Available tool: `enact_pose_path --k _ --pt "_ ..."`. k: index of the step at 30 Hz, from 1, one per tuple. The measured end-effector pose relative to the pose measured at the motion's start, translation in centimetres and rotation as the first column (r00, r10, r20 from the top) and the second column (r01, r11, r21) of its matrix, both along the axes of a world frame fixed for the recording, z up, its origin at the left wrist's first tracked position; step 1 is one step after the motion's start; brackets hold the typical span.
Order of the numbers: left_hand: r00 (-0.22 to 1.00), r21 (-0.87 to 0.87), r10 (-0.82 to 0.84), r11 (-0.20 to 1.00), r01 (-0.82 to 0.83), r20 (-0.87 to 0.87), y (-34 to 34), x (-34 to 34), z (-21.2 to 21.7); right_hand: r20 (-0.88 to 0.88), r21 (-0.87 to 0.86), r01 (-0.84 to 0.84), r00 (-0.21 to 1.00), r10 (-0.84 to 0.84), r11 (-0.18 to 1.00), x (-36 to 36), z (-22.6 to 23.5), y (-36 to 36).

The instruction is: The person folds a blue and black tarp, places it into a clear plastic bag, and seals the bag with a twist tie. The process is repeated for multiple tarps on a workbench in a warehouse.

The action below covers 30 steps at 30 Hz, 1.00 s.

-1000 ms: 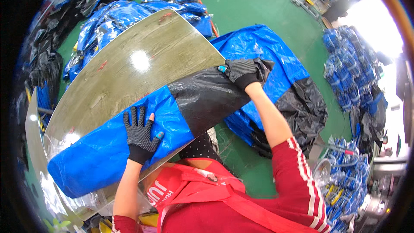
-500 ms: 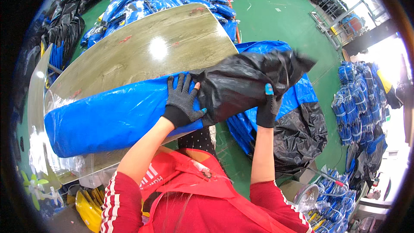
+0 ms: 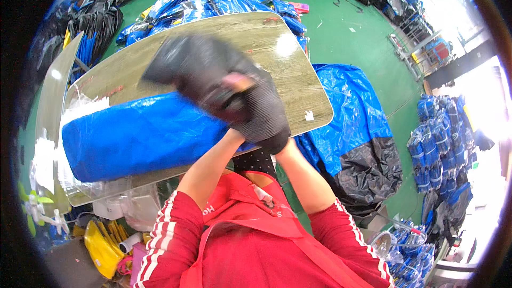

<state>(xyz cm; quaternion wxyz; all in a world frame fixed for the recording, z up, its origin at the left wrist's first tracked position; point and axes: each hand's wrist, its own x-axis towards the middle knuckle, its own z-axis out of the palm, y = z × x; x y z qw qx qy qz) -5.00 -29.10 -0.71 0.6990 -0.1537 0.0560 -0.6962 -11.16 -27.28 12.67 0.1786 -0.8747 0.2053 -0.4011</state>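
A long folded tarp bag lies across the wood-patterned table [image 3: 298,90]. Its blue part [image 3: 144,138] is flat on the left side. The black end [image 3: 186,69] is lifted and folded back leftward over the blue, smeared by motion. My right hand [image 3: 265,109], in a dark grey textured glove, is closed on the black end near the fold. Under and beside it, my left hand [image 3: 242,125] is mostly hidden by the right hand and the black material; its fingers cannot be made out. The two wrists are close together at the table's near edge.
Another blue-and-black tarp bag [image 3: 354,122] lies right of the table. Wrapped blue packs [image 3: 213,0] are heaped beyond it. Tied blue bundles [image 3: 440,138] are stacked at far right. Yellow pieces [image 3: 101,250] sit at lower left. A small white scrap [image 3: 309,115] lies near the table's right corner.
The black end, stretched out to the right before, has swung up and over to the left. My right hand has moved left with it, across my left hand.
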Motion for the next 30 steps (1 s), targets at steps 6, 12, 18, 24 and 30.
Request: enact_pose_path --k 6,12,18,24,30 --pt "0.331 -0.258 0.356 0.917 -0.306 0.874 -1.4 2.2 -2.6 0.292 0.209 -0.009 0.955 -0.054 0.978 -0.6 4.9 0.7" --pt "-0.082 0.120 -0.117 0.992 0.029 0.990 10.7 7.8 2.7 -0.078 -0.216 -0.124 0.991 0.110 0.968 5.2 -3.0 2.2" --pt "-0.903 -0.307 0.345 0.915 0.262 0.256 18.1 18.0 12.6 -0.321 0.028 -0.178 0.930 0.177 0.984 9.6 -4.8 6.0" --pt "-0.985 -0.434 -0.029 0.900 0.049 -0.170 15.7 23.6 9.9 -0.122 -0.077 -0.018 0.993 0.009 0.997 1.7 -5.6 4.5" --pt "-0.975 -0.483 0.097 0.856 0.184 -0.199 16.0 24.2 9.1 0.130 0.498 0.192 0.948 -0.292 0.846 -4.8 -11.7 2.1"
